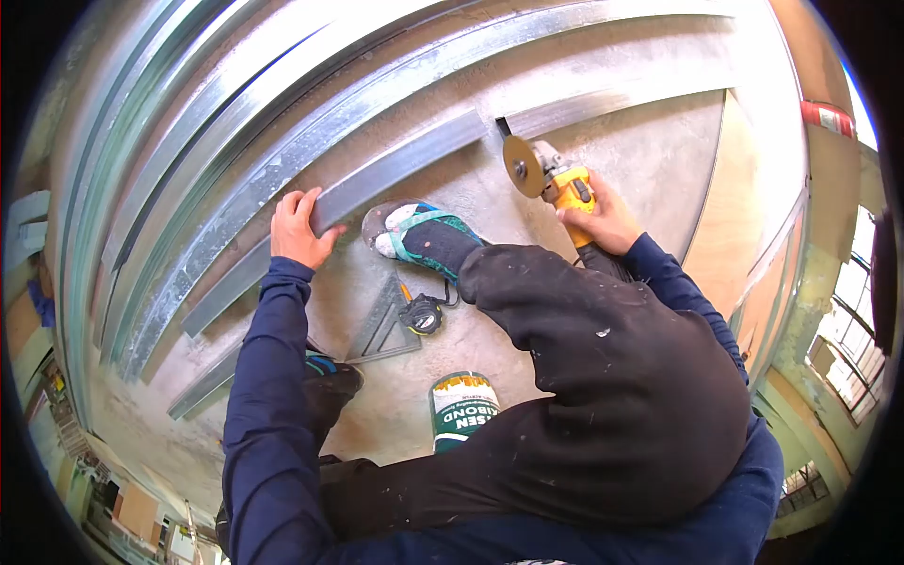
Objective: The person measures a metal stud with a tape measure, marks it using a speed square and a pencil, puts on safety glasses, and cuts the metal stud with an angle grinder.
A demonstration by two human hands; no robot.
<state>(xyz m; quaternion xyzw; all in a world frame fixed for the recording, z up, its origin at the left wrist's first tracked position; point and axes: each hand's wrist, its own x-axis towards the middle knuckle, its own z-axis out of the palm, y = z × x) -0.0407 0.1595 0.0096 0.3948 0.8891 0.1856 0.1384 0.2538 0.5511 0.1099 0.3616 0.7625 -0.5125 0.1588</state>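
My left hand (303, 229) rests on a grey metal channel (405, 162), its fingers over the far edge and its thumb on the near side. My right hand (605, 218) is wrapped round the yellow body of an angle grinder (573, 191). The grinder's tan disc (523, 167) faces left, beside the channel's right end. A gap separates that end from another metal length (612, 99) at the upper right. My sandalled foot (424, 235) is close to the channel's near edge.
A tape measure (422, 314) and a triangular square (387, 325) lie on the floor, near a green and white bucket (463, 411). Long metal channels (273, 160) curve across the upper left. A wooden board (730, 202) is at the right.
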